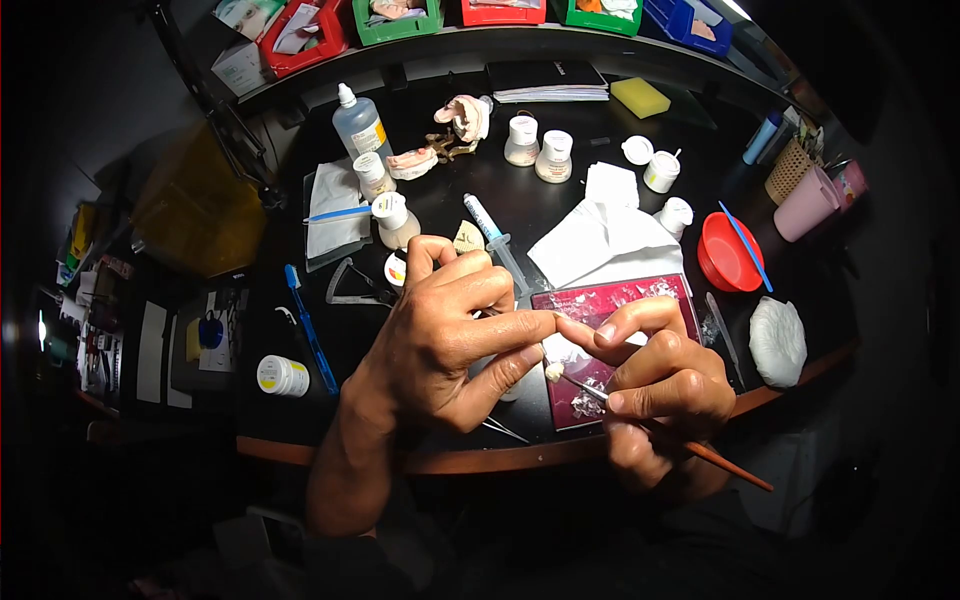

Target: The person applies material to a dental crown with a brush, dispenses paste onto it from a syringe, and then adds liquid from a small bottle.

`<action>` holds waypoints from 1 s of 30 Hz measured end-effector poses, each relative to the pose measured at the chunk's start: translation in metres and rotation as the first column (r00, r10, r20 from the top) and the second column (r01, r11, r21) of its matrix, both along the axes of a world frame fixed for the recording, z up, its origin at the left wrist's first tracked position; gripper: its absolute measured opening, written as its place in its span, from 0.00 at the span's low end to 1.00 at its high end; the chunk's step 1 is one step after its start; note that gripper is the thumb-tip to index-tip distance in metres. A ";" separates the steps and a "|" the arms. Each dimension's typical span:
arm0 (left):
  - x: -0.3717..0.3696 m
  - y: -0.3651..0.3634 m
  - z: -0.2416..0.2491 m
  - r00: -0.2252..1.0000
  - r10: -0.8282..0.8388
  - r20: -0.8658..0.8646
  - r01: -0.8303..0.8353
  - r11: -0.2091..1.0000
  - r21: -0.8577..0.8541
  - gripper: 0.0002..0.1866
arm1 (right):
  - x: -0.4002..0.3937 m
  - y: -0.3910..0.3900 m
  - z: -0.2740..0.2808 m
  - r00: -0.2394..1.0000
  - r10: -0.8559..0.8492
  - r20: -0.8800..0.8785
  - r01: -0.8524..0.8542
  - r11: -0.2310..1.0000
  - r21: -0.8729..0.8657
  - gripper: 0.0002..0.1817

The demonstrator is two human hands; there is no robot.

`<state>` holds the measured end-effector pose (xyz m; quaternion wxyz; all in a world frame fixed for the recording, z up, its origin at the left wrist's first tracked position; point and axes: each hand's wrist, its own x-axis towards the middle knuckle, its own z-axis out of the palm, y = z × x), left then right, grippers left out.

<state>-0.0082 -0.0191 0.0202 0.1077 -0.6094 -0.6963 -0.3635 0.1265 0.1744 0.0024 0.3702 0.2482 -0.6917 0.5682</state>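
Left hand (450, 335) pinches a tiny, cream-coloured tooth crown (553, 371) between closed fingers; it looks fragile and slippery. Right hand (660, 385) grips a thin wooden-handled brush (700, 452), tip touching it.

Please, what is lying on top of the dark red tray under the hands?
On the dark red tray lie whitish smears and a white patch. The left hand and right hand cover its middle, so the rest is unseen.

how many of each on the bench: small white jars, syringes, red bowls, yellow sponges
small white jars: 7
syringes: 1
red bowls: 1
yellow sponges: 1
total: 10
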 end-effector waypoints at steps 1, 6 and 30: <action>0.000 0.000 0.000 1.000 0.000 -0.003 0.000 1.000 -0.001 0.10 | 0.000 0.001 0.001 1.000 0.000 0.006 0.000 1.000 0.013 0.10; -0.001 0.000 0.000 1.000 -0.004 -0.018 0.004 1.000 -0.002 0.10 | 0.002 0.002 0.000 1.000 -0.009 0.015 0.008 0.999 0.040 0.10; -0.004 0.005 -0.009 0.945 -0.167 0.280 0.142 0.984 0.109 0.11 | -0.002 -0.005 -0.004 0.995 -0.005 -0.097 -0.009 0.990 -0.144 0.13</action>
